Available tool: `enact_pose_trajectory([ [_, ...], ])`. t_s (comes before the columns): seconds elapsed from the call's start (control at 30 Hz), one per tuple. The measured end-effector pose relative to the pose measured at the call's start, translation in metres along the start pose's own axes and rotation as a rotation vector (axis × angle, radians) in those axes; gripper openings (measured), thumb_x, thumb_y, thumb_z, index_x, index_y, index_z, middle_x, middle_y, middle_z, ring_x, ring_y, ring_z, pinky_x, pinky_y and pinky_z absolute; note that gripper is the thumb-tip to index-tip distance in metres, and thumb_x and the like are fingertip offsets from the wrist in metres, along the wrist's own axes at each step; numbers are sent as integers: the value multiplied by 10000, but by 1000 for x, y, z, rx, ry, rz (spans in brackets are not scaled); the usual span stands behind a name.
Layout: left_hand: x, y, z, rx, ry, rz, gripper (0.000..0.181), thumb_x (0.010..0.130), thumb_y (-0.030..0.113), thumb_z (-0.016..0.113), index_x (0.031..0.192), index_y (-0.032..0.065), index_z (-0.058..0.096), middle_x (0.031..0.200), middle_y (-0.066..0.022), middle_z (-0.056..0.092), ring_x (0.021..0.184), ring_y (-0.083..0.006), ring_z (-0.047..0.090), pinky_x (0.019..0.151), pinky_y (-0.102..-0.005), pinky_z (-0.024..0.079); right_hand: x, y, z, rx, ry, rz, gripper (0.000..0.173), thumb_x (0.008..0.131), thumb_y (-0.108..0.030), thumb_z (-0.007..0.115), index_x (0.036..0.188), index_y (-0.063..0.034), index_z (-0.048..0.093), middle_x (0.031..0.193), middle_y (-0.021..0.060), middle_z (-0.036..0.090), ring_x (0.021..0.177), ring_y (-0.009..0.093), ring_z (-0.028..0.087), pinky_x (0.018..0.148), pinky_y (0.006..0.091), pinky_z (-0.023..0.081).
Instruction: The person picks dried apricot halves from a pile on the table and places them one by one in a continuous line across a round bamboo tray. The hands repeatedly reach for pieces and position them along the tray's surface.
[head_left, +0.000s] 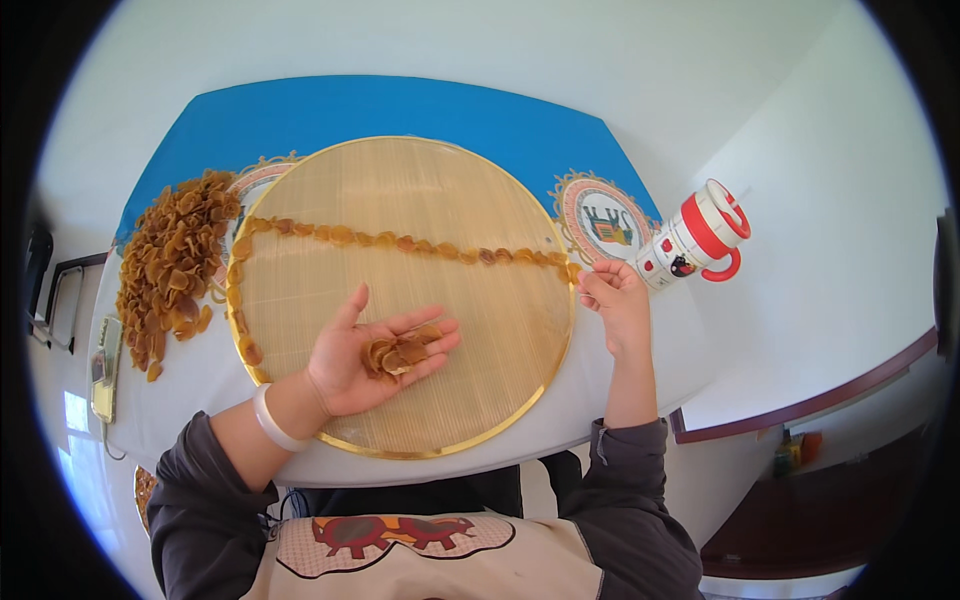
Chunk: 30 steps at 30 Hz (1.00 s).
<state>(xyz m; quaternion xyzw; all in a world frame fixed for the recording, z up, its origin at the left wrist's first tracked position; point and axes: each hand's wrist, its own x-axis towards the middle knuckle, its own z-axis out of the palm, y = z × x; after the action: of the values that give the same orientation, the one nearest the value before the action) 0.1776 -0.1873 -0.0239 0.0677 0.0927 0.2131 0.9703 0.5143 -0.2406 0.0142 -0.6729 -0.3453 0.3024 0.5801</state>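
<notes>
My left hand (375, 360) is turned palm up over the lower left of a round tray (420, 187). A small heap of thin amber-brown dried slices (395, 354) rests in its palm, the fingers spread. At the tray's right rim, the fingertips of my right hand (616, 296) pinch at an amber slice (574, 273); the fingers hide part of it. A row of overlapping slices (384, 239) runs across the tray to this point. Another line of slices (235, 292) follows the left rim. The tray has a fine ribbed face and a gold edge.
A large pile of brown slices (172, 255) lies left of the tray on the white-and-blue table covering (390, 105). A phone (106, 367) with a cable lies at the left edge. A patterned round mat (606, 214) and a red-and-white lidded tumbler (694, 234) are at right.
</notes>
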Motion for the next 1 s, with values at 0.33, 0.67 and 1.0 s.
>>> enact_pose_trajectory([
  [0.33, -2, -1, 5, 2, 30, 18, 860, 989, 663, 318, 1471, -46, 394, 1520, -246, 391, 1419, -377, 385, 1171, -448, 353, 8, 40, -9, -89, 89, 113, 343, 820, -26, 723, 1112, 32, 552, 845, 87, 647, 668, 128, 629, 572, 262, 536],
  [0.67, -2, -1, 4, -4, 31, 21, 870, 986, 668, 323, 1461, -56, 403, 1513, -252, 397, 1412, -377, 394, 1166, -453, 361, 9, 46, -3, -82, 93, 132, 431, 819, -18, 704, 1193, 49, 501, 822, 93, 626, 625, 136, 609, 549, 271, 509],
  [1.0, -2, -1, 6, 7, 37, 21, 877, 983, 674, 324, 1457, -59, 406, 1508, -250, 404, 1409, -376, 399, 1168, -453, 359, 8, 44, -3, -81, 100, 147, 442, 828, -43, 719, 1202, 40, 500, 819, 82, 619, 620, 125, 600, 555, 262, 515],
])
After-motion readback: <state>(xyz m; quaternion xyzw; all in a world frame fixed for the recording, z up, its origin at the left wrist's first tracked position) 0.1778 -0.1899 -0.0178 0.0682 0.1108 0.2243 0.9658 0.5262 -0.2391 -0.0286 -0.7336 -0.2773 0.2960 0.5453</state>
